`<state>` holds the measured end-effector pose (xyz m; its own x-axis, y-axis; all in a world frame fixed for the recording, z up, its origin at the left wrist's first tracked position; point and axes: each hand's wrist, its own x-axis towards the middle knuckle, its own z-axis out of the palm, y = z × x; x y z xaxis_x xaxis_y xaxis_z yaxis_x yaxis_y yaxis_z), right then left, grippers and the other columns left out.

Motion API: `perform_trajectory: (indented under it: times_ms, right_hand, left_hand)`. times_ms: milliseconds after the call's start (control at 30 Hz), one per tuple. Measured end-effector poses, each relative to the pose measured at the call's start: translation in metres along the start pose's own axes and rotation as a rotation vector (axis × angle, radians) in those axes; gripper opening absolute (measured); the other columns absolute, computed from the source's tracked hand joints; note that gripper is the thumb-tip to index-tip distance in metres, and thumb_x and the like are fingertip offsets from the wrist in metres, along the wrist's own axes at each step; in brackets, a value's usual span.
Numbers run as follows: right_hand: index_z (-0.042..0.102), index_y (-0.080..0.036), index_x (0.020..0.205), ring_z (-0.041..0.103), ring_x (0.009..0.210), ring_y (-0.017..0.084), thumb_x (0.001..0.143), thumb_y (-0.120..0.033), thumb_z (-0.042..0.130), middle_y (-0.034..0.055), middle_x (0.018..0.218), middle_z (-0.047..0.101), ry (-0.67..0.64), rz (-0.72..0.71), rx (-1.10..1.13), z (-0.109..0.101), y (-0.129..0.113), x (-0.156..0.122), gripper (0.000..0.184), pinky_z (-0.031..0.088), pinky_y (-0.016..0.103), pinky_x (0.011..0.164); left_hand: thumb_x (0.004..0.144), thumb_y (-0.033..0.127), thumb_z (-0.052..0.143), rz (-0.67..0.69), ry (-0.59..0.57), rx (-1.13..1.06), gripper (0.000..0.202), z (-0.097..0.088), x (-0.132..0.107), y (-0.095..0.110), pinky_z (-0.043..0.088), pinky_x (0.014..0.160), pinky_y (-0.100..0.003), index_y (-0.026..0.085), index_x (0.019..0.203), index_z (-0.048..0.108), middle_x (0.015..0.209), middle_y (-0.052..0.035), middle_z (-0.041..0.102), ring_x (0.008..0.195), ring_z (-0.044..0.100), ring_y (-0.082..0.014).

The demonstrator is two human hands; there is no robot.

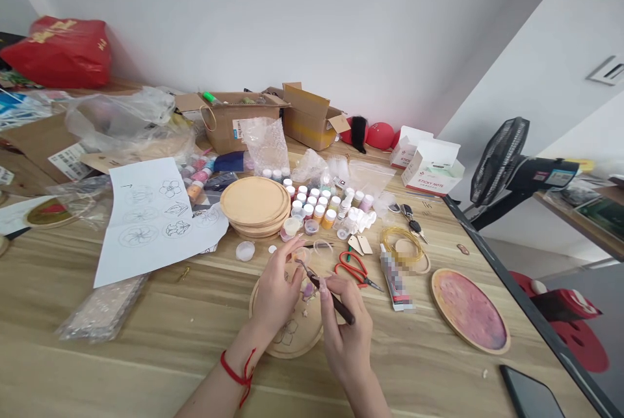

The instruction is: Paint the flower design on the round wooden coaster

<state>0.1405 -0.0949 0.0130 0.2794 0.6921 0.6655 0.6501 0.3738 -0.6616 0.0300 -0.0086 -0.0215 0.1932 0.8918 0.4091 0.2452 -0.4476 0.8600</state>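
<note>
My right hand [348,327] grips a dark-handled tool [338,306] like a pen; its thin metal tip points up and left. Close to that tip, the fingers of my left hand [277,288] are closed around a small clear cup [303,254], partly hidden by them. Beneath both hands lies a round wooden board [295,343] with pencilled flower outlines. Small purple and pale pieces [308,290] sit on its right part. Round my left wrist is a red cord bracelet [235,372].
Stacked wooden plates [254,202], several paint bottles [319,207] and drawing sheets [141,223] stand beyond my hands. To the right lie red-handled pliers [351,267], a glue tube [396,280], a painted round plate [470,311] and a phone [529,395]. Cardboard boxes [244,122] line the wall.
</note>
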Motion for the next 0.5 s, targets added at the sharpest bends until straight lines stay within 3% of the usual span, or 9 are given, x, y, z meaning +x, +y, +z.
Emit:
perform_trajectory:
  times_ms: [267,400,500]
  right_hand:
    - [0.065,-0.021,0.103,0.067,0.088,0.018,0.095,-0.018,0.056,0.0051,0.091,0.072,0.009,0.009,0.004,0.0003,0.0016,0.0018,0.012,0.054,0.032,0.081]
    - [0.065,-0.021,0.095,0.067,0.078,0.017,0.096,-0.016,0.052,0.0039,0.083,0.071,0.032,0.033,-0.015,-0.0004,-0.0002,0.0029,0.014,0.054,0.031,0.074]
    - [0.066,-0.021,0.100,0.069,0.082,0.018,0.096,-0.018,0.054,0.0057,0.088,0.073,0.061,0.007,-0.038,-0.0005,0.0007,0.0031,0.013,0.056,0.032,0.075]
  left_hand:
    - [0.091,0.020,0.055,-0.014,0.006,-0.044,0.045,0.0002,-0.0003,0.0038,0.053,0.101,-0.043,0.025,0.135,0.048,0.131,-0.0088,0.063,0.123,0.060,-0.0219]
    - [0.091,0.022,0.056,-0.048,0.019,-0.056,0.045,0.0004,0.0004,0.0053,0.053,0.101,-0.043,0.025,0.135,0.047,0.131,-0.0094,0.063,0.123,0.060,-0.0217]
    - [0.092,0.024,0.057,-0.044,0.009,-0.062,0.044,0.0006,0.0008,0.0064,0.054,0.100,-0.042,0.024,0.134,0.047,0.131,-0.0096,0.063,0.123,0.060,-0.0217]
